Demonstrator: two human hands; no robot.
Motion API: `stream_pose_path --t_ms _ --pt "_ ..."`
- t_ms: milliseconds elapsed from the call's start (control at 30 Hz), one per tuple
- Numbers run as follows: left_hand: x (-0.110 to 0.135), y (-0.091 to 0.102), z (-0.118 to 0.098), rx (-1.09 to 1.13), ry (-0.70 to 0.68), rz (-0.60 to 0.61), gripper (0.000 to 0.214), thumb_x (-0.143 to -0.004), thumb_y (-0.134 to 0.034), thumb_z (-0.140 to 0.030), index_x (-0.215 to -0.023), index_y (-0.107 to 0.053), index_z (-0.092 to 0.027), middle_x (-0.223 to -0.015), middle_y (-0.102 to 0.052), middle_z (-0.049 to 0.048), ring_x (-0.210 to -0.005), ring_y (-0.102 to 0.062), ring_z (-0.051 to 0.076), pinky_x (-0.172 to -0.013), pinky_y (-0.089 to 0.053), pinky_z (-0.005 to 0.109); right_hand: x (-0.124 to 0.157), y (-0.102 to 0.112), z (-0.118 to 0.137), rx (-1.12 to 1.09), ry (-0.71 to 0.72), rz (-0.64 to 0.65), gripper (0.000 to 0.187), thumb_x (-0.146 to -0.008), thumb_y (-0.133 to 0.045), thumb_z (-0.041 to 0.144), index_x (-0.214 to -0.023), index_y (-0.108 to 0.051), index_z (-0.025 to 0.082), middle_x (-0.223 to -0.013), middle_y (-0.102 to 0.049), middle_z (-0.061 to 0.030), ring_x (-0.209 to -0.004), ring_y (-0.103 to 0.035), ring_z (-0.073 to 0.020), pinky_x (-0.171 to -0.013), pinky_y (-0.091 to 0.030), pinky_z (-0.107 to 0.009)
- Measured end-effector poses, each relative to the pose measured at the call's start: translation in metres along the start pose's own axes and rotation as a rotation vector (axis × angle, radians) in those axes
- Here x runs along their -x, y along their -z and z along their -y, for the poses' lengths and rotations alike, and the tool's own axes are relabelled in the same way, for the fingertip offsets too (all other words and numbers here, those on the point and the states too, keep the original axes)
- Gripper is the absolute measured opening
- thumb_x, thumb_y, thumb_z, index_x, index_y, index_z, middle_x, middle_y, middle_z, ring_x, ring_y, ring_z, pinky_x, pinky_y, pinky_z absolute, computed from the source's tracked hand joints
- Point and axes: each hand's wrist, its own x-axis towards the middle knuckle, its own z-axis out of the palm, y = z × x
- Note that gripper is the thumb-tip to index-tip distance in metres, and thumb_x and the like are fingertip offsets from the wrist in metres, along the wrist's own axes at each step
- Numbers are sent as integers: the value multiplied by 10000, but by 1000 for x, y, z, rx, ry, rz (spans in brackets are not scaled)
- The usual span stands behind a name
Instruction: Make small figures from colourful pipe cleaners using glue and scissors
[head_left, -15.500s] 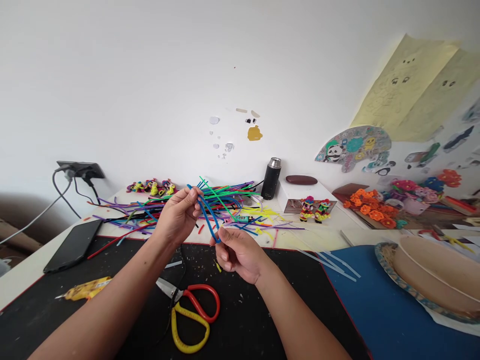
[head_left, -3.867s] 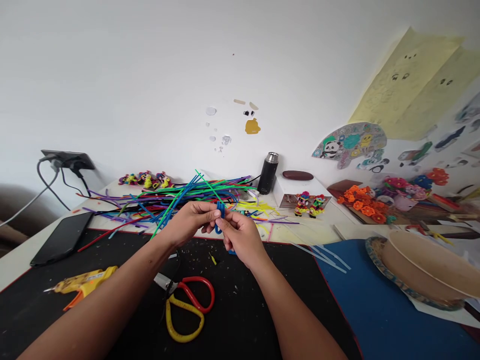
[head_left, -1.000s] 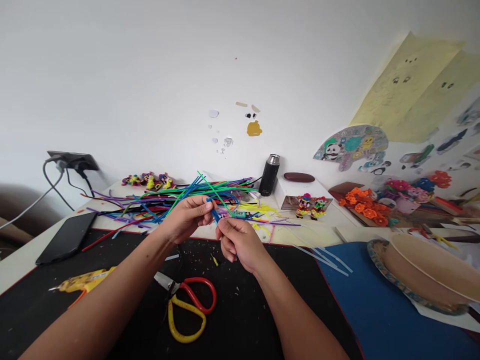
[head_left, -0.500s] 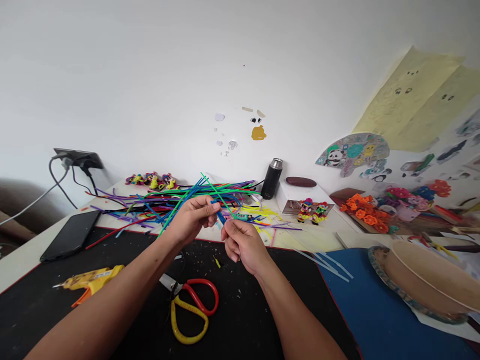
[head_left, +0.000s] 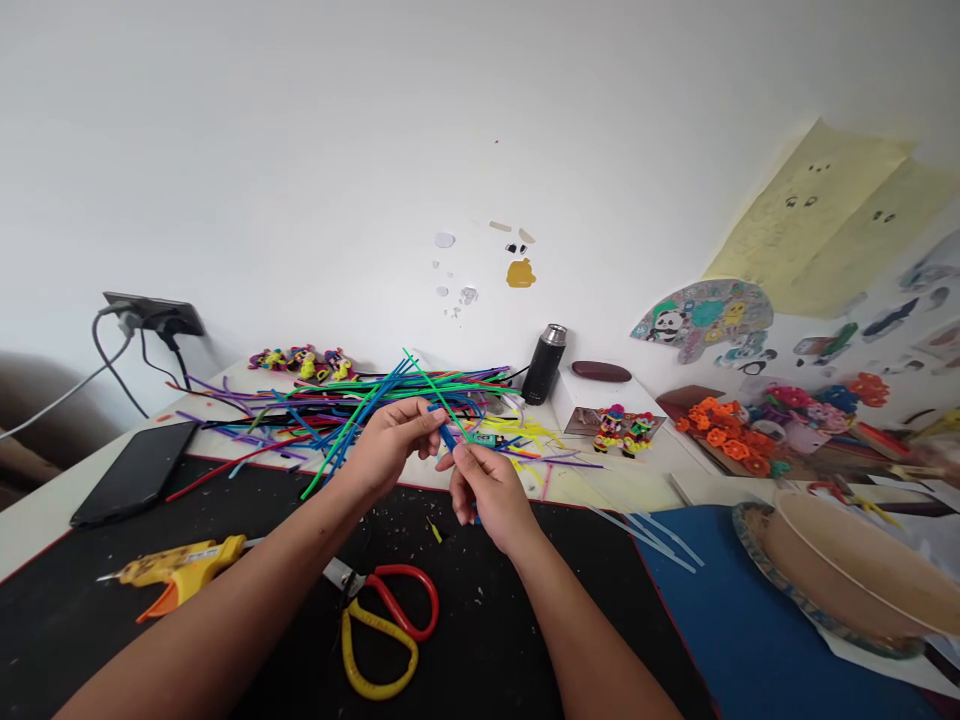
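Observation:
Between my two hands a short blue pipe cleaner (head_left: 448, 436) is held over the black mat (head_left: 480, 610). My left hand (head_left: 396, 440) pinches its upper end between thumb and fingers. Around its lower end, the fingers of my right hand (head_left: 486, 488) are closed, with a bit of blue showing below them. Behind the hands spreads a heap of coloured pipe cleaners (head_left: 300, 410), with green and blue ones sticking up. On the mat below lie scissors (head_left: 382, 630) with one red and one yellow handle.
A yellow glue gun (head_left: 180, 570) and a phone (head_left: 135, 472) lie at the left. Toward the back stand a black flask (head_left: 544, 364), a white box (head_left: 592, 395) and small figures (head_left: 622, 428). Glue sticks (head_left: 660, 540) and a bowl (head_left: 862, 560) are on the right.
The blue pipe cleaner has tilted slightly, and more of it shows between my hands. My right hand has shifted a little down and right. The view has moved slightly.

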Motion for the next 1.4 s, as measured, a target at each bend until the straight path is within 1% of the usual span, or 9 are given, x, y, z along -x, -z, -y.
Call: stream_pose_path --t_ms 200,333,500,733,967,1100,1200,1300,1400 --pt "-3 3 0 34 4 -30 472 -654 -972 -487 -639 -615 -178 -540 -650 -1 -468 -531 102 -477 -380 227 -5 5 -3 -78 2 -84 607 -895 -640 782 -794 -597 185 -610 -629 21 -390 -539 -89 -367 -321 -195" --pt "0 -1 1 24 24 4 486 -627 -983 -512 -672 -633 -178 -549 -665 1 -504 -589 129 -497 -395 236 -5 3 -4 -76 -37 -55 679 -874 -598 849 -767 -597 178 -593 -637 5 -382 -540 -91 -369 -326 -193" --pt "1 -4 5 -5 16 30 481 -639 -975 -519 -667 -638 -177 -550 -671 -4 -492 -556 113 -509 -403 240 -3 2 -5 -101 -62 -55 609 -868 -678 782 -814 -648 176 -509 -547 56 -365 -492 -85 -377 -310 -191" --pt "-1 -1 9 34 62 41 468 -644 -980 -505 -696 -660 -167 -566 -676 0 -503 -559 109 -511 -405 233 -4 4 -1 -94 -48 -59 573 -833 -763 723 -718 -618 182 -431 -403 104 -340 -411 -68 -392 -294 -198" --pt "-1 5 5 128 125 111 457 -658 -988 -470 -877 -745 -151 -574 -660 -9 -511 -560 107 -510 -395 221 -1 3 2 -178 -83 -30 566 -827 -788 698 -685 -607 180 -411 -353 113 -332 -366 -57 -382 -240 -203" --pt "-2 8 5 116 84 97 435 -663 -986 -462 -741 -679 -163 -548 -647 -6 -497 -531 104 -505 -384 223 -1 2 1 -204 -100 -8 557 -831 -786 692 -697 -615 179 -414 -356 113 -330 -365 -59 -379 -244 -202" --pt "-2 8 5 56 43 81 449 -683 -970 -478 -697 -641 -173 -542 -653 -1 -493 -515 102 -517 -398 229 -2 3 -1 -137 -94 -21 557 -872 -721 714 -761 -651 174 -448 -444 89 -339 -410 -73 -380 -273 -206" --pt "-3 8 4 -16 2 57 453 -688 -960 -498 -692 -641 -176 -545 -652 -6 -499 -517 104 -519 -404 234 -1 3 -4 36 -34 -36 556 -950 -616 712 -884 -696 166 -528 -550 57 -369 -457 -83 -398 -316 -210" --pt "-4 9 4 -60 -34 41 450 -698 -949 -509 -688 -641 -181 -544 -649 -8 -497 -514 106 -511 -399 239 1 2 -6 212 30 -32 511 -1000 -569 665 -956 -699 173 -586 -587 48 -406 -498 -87 -436 -357 -214"
